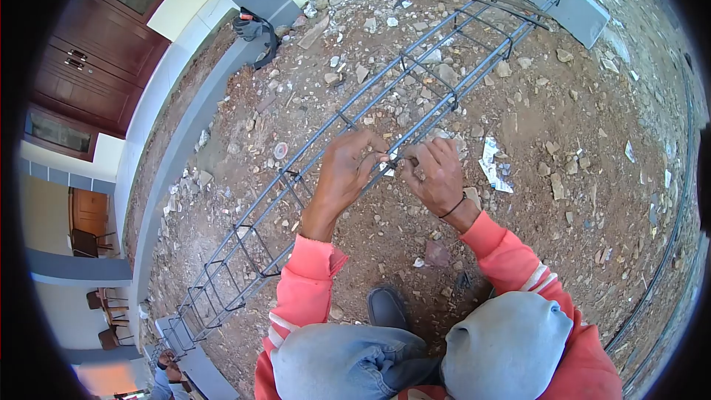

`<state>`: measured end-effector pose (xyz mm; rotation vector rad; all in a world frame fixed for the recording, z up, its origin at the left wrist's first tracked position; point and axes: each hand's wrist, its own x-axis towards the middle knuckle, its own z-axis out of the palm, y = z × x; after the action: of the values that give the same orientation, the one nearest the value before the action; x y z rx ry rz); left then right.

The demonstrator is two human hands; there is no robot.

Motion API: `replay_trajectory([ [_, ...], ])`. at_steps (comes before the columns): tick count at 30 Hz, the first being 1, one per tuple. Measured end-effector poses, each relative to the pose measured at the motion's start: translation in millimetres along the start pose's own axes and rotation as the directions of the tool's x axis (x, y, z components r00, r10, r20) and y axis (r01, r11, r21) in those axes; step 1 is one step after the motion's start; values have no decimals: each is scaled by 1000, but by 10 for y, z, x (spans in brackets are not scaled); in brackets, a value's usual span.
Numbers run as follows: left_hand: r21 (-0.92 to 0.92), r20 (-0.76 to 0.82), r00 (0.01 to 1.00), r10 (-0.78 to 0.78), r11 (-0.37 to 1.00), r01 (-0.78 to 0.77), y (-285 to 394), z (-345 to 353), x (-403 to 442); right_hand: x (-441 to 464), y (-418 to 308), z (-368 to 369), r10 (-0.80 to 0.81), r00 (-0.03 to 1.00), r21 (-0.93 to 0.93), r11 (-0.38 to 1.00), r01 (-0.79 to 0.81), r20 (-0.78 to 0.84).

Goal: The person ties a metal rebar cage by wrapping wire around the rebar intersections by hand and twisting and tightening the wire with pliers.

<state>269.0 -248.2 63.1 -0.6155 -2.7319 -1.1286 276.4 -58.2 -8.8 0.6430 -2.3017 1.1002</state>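
Observation:
A long steel rebar cage [355,110], made of straight bars with square stirrups, runs diagonally across the head view. My left hand [346,170] reaches over it, thumb and fingertips pinched at the near bar beside a stirrup joint. On the other side of that joint is my right hand [435,174], its fingers curled and pressed together close to the bar. Whatever is between the fingertips of either hand is too small to make out. Both hands touch or nearly touch the cage at the same spot.
Grey blocks [585,18] support the cage's far end. Another person's hands [170,364] are at its lower-left end. Bent rods [503,6] lie across the cage. Stony ground surrounds it. A bag [252,28] lies on the low kerb [174,115] by the house.

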Motion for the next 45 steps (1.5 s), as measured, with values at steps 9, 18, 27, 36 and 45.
replay_trajectory([
  [9,-67,-23,999,-32,997,31,-85,12,-14,150,125,-239,-62,966,46,998,52,253],
  [18,-75,40,998,-45,996,48,3,-60,38,-62,-13,-199,17,984,30,999,-12,-176],
  [27,-90,22,996,-85,992,86,14,-22,27,-162,251,-4,691,676,607,430,-668,254],
  [36,-108,12,990,-139,984,139,104,-21,21,-28,458,247,739,588,901,-58,-429,328],
  [45,-130,-8,991,-135,983,133,64,17,-1,-42,316,79,806,521,856,37,-516,279],
])
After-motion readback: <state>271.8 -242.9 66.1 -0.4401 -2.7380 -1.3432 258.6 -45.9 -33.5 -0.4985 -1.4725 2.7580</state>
